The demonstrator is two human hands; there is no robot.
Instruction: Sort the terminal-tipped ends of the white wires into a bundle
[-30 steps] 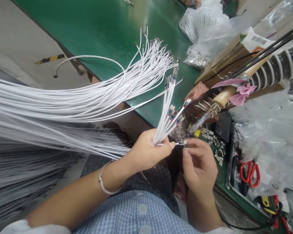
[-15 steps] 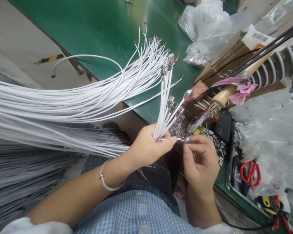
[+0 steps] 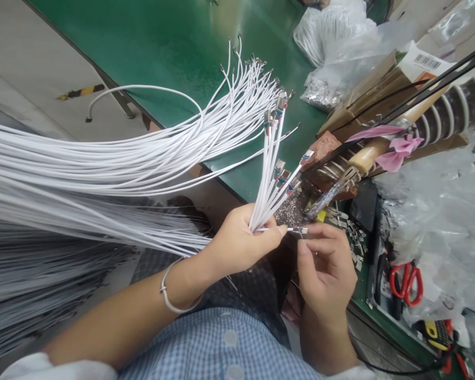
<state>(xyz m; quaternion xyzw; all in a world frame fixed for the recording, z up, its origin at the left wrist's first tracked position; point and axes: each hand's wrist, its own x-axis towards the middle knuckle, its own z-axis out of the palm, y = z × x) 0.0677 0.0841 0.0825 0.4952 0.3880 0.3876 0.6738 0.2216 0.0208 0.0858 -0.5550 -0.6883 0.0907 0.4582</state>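
Note:
A fan of white USB cables (image 3: 264,179) stands up out of my left hand (image 3: 237,237), which is closed around them. Metal plugs (image 3: 281,103) with blue and red at their base cap these cables. Between my left thumb and finger, one more cable points right, its small metal connector (image 3: 301,230) at the fingertips of my right hand (image 3: 326,258). My right fingers are bent in a pinch, and a thin strand shows by the thumb; what they grip is unclear. Just above the connector is the tip of a soldering iron (image 3: 328,198) with a wooden handle.
A large bundle of loose white cables (image 3: 162,158) crosses from the left onto the green table (image 3: 142,47). A brick (image 3: 324,145) lies by the iron. Scattered metal plugs (image 3: 356,237), red-handled scissors (image 3: 407,282) and plastic bags (image 3: 443,211) are at right.
The view has shifted slightly. Both hands keep nearly the same pose, with the cable's connector still beside my right fingertips below the iron.

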